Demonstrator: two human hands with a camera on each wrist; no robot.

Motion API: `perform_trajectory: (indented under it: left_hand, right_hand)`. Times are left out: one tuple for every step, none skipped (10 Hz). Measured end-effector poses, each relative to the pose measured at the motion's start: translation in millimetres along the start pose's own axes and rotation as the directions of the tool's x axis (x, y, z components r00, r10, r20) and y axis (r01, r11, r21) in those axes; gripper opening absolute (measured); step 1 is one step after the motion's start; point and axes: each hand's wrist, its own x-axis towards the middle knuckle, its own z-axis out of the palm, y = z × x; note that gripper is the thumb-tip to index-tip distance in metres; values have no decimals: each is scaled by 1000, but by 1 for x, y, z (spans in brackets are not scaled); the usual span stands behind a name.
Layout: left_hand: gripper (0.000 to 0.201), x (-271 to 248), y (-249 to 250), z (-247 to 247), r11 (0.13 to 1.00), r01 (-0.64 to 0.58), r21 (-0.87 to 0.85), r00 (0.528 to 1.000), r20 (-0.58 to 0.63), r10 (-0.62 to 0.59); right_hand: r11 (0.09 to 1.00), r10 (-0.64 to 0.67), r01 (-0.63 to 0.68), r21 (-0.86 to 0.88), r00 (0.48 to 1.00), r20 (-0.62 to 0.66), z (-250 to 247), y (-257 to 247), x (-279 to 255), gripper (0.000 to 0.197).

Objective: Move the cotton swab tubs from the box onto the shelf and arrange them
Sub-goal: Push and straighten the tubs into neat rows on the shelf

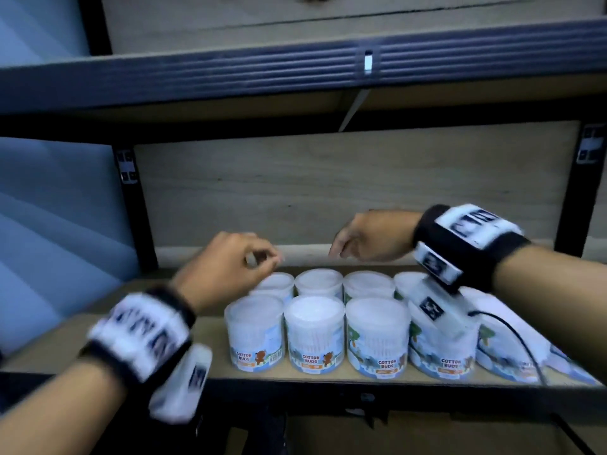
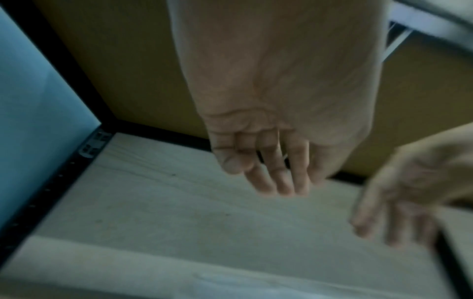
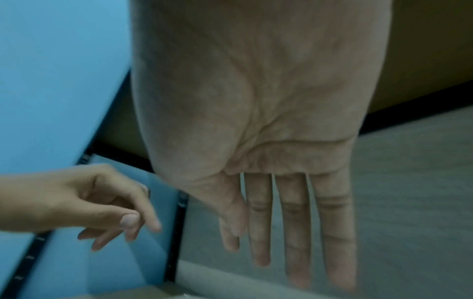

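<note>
Several clear cotton swab tubs point(image 1: 314, 333) with white lids and "Cotton Buds" labels stand in two rows on the wooden shelf point(image 1: 203, 359). The right-hand tubs point(image 1: 443, 353) are partly hidden behind my right wrist camera. My left hand point(image 1: 230, 267) hovers above the back-left tub point(image 1: 277, 285), fingers loosely curled, holding nothing. My right hand point(image 1: 364, 239) hangs above the back row with its fingers straight and empty, as the right wrist view shows at the fingers point(image 3: 294, 232). The left wrist view shows my left fingers point(image 2: 268, 178) relaxed over the shelf's back panel. No box is in sight.
A dark metal beam point(image 1: 295, 70) of the shelf above runs across the top. Black uprights point(image 1: 129, 205) frame the bay, and a wooden back panel point(image 1: 328, 178) closes it. Bare shelf board lies left of the tubs. A black cable point(image 1: 512, 336) trails from my right wrist.
</note>
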Motion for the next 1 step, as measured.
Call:
perform_trajectory:
  left_hand:
    - [19,-92,51,10,986,-100,-133,992,-88,89]
  right_hand:
    - [989,-147,150,-2,966,-211,-19,-6,-84,32]
